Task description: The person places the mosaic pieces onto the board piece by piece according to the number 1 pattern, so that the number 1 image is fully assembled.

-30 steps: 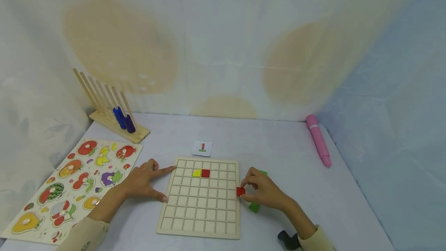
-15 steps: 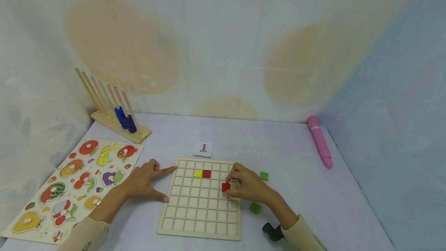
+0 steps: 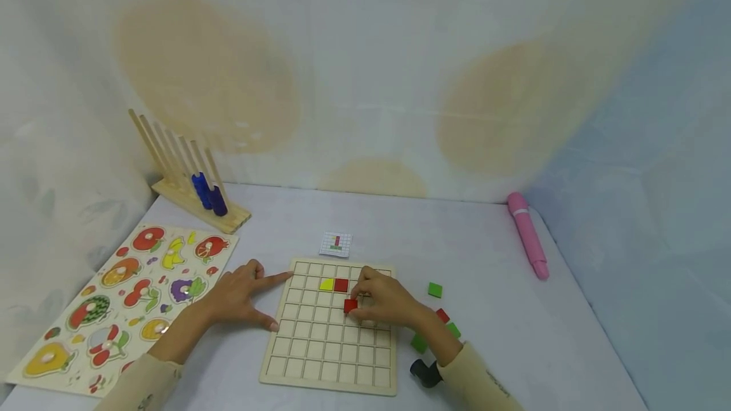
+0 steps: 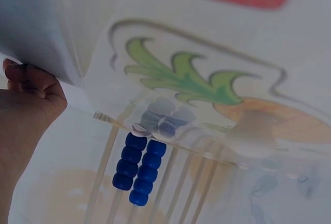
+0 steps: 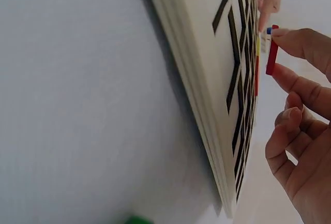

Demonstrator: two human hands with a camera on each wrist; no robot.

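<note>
My right hand [image 3: 385, 300] pinches a square red tile [image 3: 351, 306] between thumb and index finger, over the gridded wooden board [image 3: 314, 368]. The right wrist view shows this tile [image 5: 272, 50] edge-on, slightly above the grid. Two pieces lie side by side in the board's second row: a yellow one [image 3: 327, 285] with a rounded corner and a red square [image 3: 341, 285]. My left hand [image 3: 231, 297] has thumb and index finger spread, their tips at the board's left edge. Behind the board lies a small pattern card [image 3: 335, 244] with a coloured figure on a grid.
Right of the board lie green tiles [image 3: 435, 290] and a red tile [image 3: 442, 315], partly behind my forearm, with a black object [image 3: 425, 373] nearer. A fruit puzzle board [image 3: 80, 347] and a peg stand [image 3: 231, 221] with blue beads are left. A pink pen-shaped object [image 3: 528, 236] lies far right.
My right hand has carried the red tile leftward from the board's right edge to over its middle columns, uncovering tiles on the table. My left hand has stayed at the left edge.
</note>
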